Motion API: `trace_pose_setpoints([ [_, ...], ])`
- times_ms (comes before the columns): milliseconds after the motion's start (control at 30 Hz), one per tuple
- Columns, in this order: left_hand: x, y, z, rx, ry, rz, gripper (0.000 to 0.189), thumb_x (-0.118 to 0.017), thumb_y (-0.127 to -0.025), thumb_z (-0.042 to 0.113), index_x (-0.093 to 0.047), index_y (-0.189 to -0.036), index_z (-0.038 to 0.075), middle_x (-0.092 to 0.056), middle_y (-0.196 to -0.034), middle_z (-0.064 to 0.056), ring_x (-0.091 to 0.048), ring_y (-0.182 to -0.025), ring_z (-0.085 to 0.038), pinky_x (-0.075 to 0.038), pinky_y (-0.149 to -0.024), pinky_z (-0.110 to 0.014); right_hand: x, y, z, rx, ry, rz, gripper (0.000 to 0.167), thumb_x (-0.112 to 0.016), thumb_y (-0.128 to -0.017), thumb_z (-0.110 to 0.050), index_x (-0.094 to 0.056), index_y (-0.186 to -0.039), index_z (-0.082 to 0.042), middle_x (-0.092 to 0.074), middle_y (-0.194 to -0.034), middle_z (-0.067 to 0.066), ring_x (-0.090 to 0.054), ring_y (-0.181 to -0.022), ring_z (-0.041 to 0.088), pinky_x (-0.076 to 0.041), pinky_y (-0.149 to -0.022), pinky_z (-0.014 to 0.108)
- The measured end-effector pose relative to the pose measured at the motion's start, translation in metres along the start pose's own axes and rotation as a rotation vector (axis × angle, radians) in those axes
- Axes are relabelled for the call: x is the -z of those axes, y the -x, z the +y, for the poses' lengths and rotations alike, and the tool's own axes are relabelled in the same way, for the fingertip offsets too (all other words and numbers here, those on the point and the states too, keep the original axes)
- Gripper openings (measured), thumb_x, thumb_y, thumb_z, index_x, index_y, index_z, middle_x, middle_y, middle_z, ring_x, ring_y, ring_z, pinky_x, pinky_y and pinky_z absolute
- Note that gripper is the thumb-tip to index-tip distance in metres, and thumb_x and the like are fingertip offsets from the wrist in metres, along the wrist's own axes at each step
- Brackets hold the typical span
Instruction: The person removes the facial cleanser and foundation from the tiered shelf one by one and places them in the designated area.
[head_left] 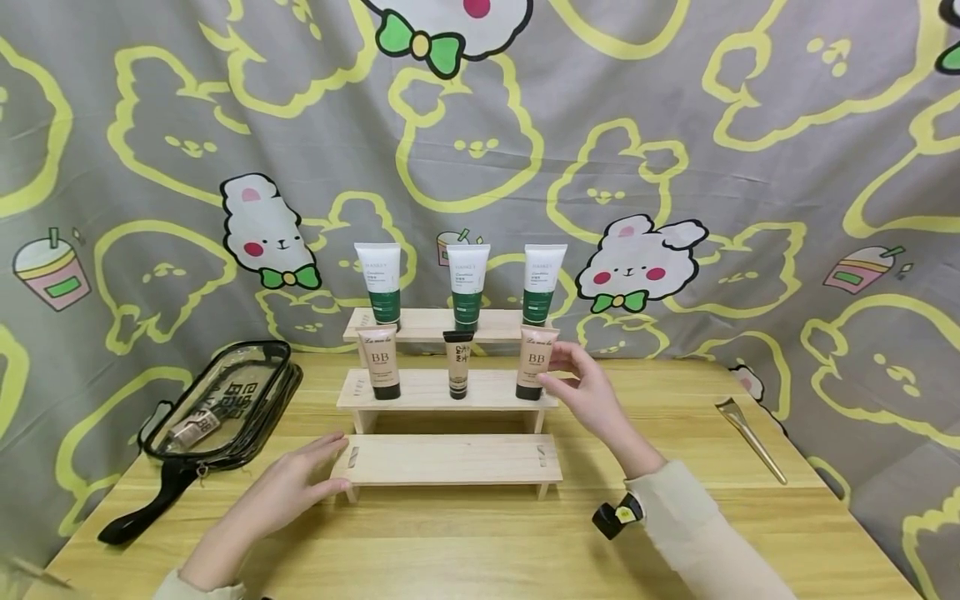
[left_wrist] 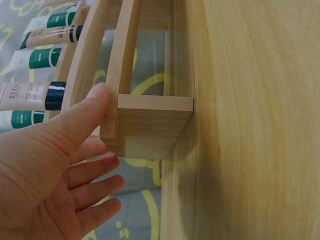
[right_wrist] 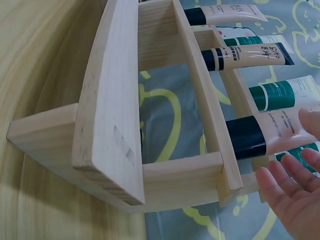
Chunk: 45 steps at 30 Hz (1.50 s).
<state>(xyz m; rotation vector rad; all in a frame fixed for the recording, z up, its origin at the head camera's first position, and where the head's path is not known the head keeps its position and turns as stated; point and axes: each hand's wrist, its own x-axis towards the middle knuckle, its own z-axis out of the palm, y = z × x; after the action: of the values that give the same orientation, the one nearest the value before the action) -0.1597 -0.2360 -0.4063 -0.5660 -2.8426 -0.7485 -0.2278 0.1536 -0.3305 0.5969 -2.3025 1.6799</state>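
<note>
A three-step wooden stand (head_left: 453, 459) bears several tubes. On its middle step stand two pink-beige BB cream tubes (head_left: 384, 363) with a slim tan and black tube (head_left: 458, 364) between them. Three white and green tubes (head_left: 467, 287) stand along the top step. My right hand (head_left: 588, 392) is beside the right-hand BB cream tube (right_wrist: 280, 131), thumb at its edge, the other fingers spread loosely and not curled round it. My left hand (head_left: 288, 485) is at the left end of the lowest step, thumb against its edge (left_wrist: 113, 95) and the other fingers extended.
A clear pouch (head_left: 225, 400) with black trim lies at the left of the wooden table (head_left: 450, 546), a small tube visible in it. To the right lies a gold-handled brush-like tool (head_left: 752, 440). A patterned grey curtain (head_left: 480, 125) hangs behind the stand.
</note>
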Motion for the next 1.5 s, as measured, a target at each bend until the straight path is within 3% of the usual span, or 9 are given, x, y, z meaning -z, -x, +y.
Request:
trace_pose_setpoints([
  [167, 0.0, 0.0, 0.0, 0.005, 0.0, 0.012, 0.06, -0.069, -0.08, 0.034, -0.054, -0.125, -0.003, -0.047, -0.132, -0.019, -0.048, -0.116, -0.038, -0.038, -0.096, -0.051, -0.002, -0.005, 0.02, -0.018, -0.017, 0.024, 0.027, -0.063, -0.086, -0.001, -0.051, -0.109, 0.006, -0.056, -0.105, 0.018, -0.055, -0.095, 0.025, -0.051, -0.075, 0.023],
  [367, 0.0, 0.0, 0.0, 0.014, -0.003, 0.014, 0.058, -0.071, -0.079, 0.032, -0.056, -0.123, -0.003, -0.048, -0.131, -0.019, -0.049, -0.114, -0.038, -0.039, -0.094, -0.052, -0.003, -0.005, 0.026, -0.002, -0.003, 0.04, 0.023, -0.064, -0.086, -0.004, -0.053, -0.105, 0.004, -0.058, -0.101, 0.016, -0.055, -0.091, 0.022, -0.051, -0.073, 0.024],
  [933, 0.0, -0.001, 0.002, 0.016, -0.013, 0.018, 0.055, -0.072, -0.078, 0.027, -0.057, -0.12, -0.004, -0.05, -0.129, -0.019, -0.05, -0.112, -0.038, -0.04, -0.094, -0.051, -0.004, -0.005, 0.026, -0.002, -0.014, 0.048, 0.018, -0.062, -0.086, 0.0, -0.053, -0.102, 0.004, -0.057, -0.092, 0.014, -0.055, -0.084, 0.017, -0.051, -0.067, 0.022],
  [1033, 0.0, -0.001, 0.002, 0.011, -0.018, 0.022, 0.054, -0.073, -0.078, 0.026, -0.058, -0.12, -0.004, -0.05, -0.128, -0.019, -0.051, -0.112, -0.038, -0.04, -0.093, -0.051, -0.003, -0.002, 0.014, -0.012, -0.004, 0.05, 0.017, -0.061, -0.087, 0.001, -0.053, -0.102, 0.006, -0.057, -0.093, 0.016, -0.054, -0.084, 0.019, -0.05, -0.067, 0.021],
  [1500, -0.001, -0.001, 0.0, -0.002, -0.018, 0.028, 0.053, -0.073, -0.077, 0.026, -0.059, -0.118, -0.004, -0.051, -0.128, -0.02, -0.051, -0.111, -0.038, -0.041, -0.093, -0.051, 0.025, -0.005, 0.028, -0.001, -0.027, 0.112, 0.024, -0.062, -0.088, -0.003, -0.051, -0.104, 0.01, -0.057, -0.096, 0.022, -0.056, -0.082, 0.013, -0.055, -0.067, 0.028],
])
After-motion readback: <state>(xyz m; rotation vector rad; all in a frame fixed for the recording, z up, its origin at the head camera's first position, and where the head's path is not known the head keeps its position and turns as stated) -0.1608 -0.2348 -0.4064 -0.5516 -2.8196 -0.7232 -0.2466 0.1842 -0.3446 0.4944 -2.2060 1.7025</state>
